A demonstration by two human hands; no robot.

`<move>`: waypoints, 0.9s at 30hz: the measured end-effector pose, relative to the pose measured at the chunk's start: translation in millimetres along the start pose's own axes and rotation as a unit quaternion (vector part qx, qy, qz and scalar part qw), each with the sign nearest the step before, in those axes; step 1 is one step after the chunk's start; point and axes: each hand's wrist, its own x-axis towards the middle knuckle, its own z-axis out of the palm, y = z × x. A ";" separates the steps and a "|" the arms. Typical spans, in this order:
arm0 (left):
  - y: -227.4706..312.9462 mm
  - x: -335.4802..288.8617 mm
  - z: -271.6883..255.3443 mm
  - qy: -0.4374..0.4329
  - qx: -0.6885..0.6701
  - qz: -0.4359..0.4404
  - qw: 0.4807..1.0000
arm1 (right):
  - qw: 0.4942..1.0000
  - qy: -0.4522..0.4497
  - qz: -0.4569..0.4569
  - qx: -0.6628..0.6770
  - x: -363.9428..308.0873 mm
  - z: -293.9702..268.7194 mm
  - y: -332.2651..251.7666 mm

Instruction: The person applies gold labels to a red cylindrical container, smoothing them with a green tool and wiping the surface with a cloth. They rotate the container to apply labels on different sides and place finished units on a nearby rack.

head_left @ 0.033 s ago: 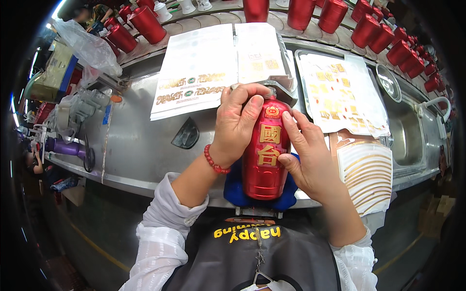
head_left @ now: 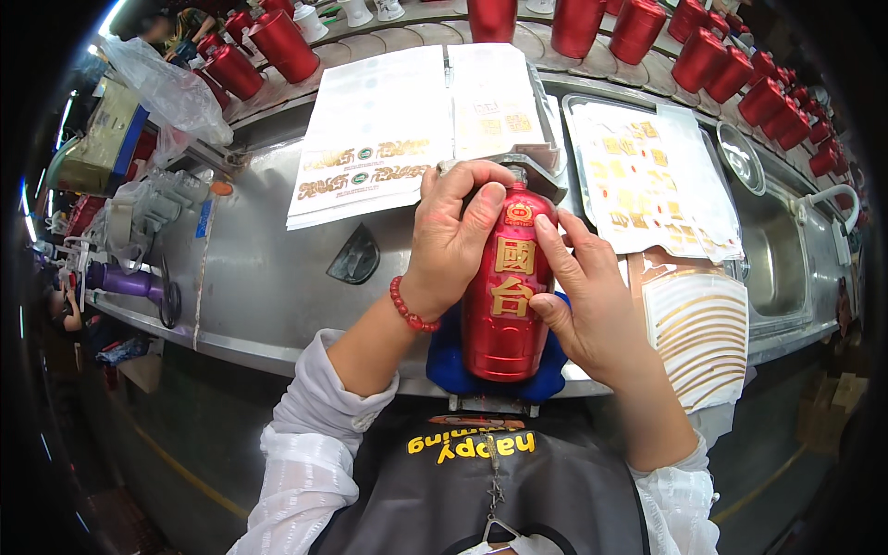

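- Centre of the frame: a red bottle (head_left: 504, 353) lies tilted, its neck toward the upper edge and its gold-lettered face turned up, probably so that face is easy to see and reach.
- Beneath it, a blue cloth (head_left: 444, 356) shows on both sides of its lower end, likely as padding between the glossy surface and whatever is below.
- Left hand (head_left: 446, 236): it curls over the bottle's upper left, thumb along the shoulder and forefinger across near the neck, clasping it; this probably steadies the bottle against rolling.
- Right hand (head_left: 592, 305): thumb and forefinger are spread apart, their tips resting on the face, the thumb beside the lower gold character. They seem to guard the right edge; how hard they press I cannot tell.
- Just above the neck stands a metal fixture (head_left: 552, 178), partly hidden; whether the neck touches it is unclear.
- Upper middle: white sheets (head_left: 384, 97) bearing gold designs lie flat, seemingly within easy reach.
- Right of centre, more gold-marked sheets (head_left: 606, 199) sit on a tray; below them, a sheet with curved gold strips (head_left: 694, 324) lies face up, its strips readable at a glance.
- Left of centre, a dark flat piece (head_left: 355, 254) rests on the metal worktop (head_left: 268, 268), apart from both hands.
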 end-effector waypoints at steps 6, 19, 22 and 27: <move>2.4 0.4 6.2 0.008 -0.048 -0.074 0.996 | 1.000 0.000 0.010 0.003 0.9 0.8 -1.6; 7.4 3.1 11.9 0.063 0.051 -0.014 0.997 | 1.000 0.006 0.000 -0.012 1.6 0.7 -0.5; 8.5 4.2 11.5 0.057 0.074 -0.008 0.996 | 1.000 0.004 0.004 -0.001 1.8 0.1 0.3; 0.8 -9.3 5.3 0.023 -0.051 -0.099 0.994 | 1.000 0.010 0.022 0.016 -9.5 -4.9 4.2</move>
